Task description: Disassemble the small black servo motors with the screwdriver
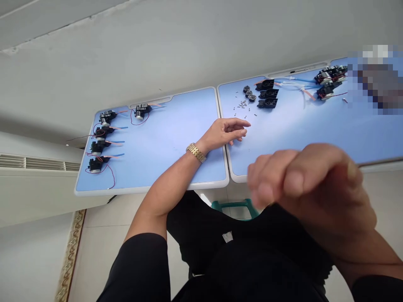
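Plainly, much of the scene was hard to read. The right hand (310, 191) hung close to the camera, off the table and blurred by motion; its fingers were curled loosely inward, and whether they held anything could not be told. The left hand (227, 132) rested at the seam between two blue tables (176, 138), fingers released and slightly bent, grasping nothing, with a gold watch (196, 152) on the wrist. Just beyond its fingertips lay a scatter of small pins (242, 105), too tiny to make out singly. Beside them sat three round metal parts (249, 93) and three black housings (267, 94), stacked in a short column. Further right lay wired motor assemblies (330, 79) with blue and orange leads, partly cut off by a pixelated block (376, 79) that hid whatever stood at the table's far right. On the left table, well apart from both hands, a row of finished motor units (100, 140) trailed red and blue wires; their details were too small to tell. A green stool (234, 206) showed only in part below the table edge, hidden by the person's dark clothing
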A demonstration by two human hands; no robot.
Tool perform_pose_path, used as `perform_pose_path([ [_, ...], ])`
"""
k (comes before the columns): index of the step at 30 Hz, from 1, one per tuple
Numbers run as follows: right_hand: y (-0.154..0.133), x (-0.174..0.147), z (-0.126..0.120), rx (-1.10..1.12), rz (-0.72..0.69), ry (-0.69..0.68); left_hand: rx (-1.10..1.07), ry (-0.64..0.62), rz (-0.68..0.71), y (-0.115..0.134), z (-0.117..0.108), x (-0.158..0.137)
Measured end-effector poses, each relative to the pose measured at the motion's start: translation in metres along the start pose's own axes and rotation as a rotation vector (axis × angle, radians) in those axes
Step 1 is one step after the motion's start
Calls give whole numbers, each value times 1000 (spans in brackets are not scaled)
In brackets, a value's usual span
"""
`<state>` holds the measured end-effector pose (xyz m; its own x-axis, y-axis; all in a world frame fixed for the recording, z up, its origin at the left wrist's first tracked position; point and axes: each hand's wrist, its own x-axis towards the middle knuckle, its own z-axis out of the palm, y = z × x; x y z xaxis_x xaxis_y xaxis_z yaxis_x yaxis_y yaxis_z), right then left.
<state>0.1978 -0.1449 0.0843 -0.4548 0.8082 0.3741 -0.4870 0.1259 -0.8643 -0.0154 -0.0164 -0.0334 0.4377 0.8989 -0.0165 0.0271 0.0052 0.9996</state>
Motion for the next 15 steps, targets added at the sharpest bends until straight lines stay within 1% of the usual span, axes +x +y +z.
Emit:
perform_pose_path([
  [1,3,7,-10,-19,-89,50,3,20,6,0,0,0],
  [2,7,15,-21,-89,-134,138,9,49,16,1,-1,-1],
  [3,13,24,-35,-214,-200,271,18,87,32,1,-1,-1],
  [4,20,34,-49,-348,-276,357,28,131,50,1,-2,-1],
  [5,27,44,-65,-477,-344,372,41,175,68,1,-3,-1],
  [6,36,55,-81,-621,-356,338,53,217,85,1,-5,0],
  [8,54,75,-112,-906,-296,204,75,283,117,0,-8,1],
  [10,72,90,-135,-1079,-231,172,99,323,145,-2,-11,2],
  [12,87,96,-148,-1124,-189,165,124,352,174,-3,-15,3],
  [15,96,94,-151,-1046,-139,188,172,390,215,-3,-20,2],
])
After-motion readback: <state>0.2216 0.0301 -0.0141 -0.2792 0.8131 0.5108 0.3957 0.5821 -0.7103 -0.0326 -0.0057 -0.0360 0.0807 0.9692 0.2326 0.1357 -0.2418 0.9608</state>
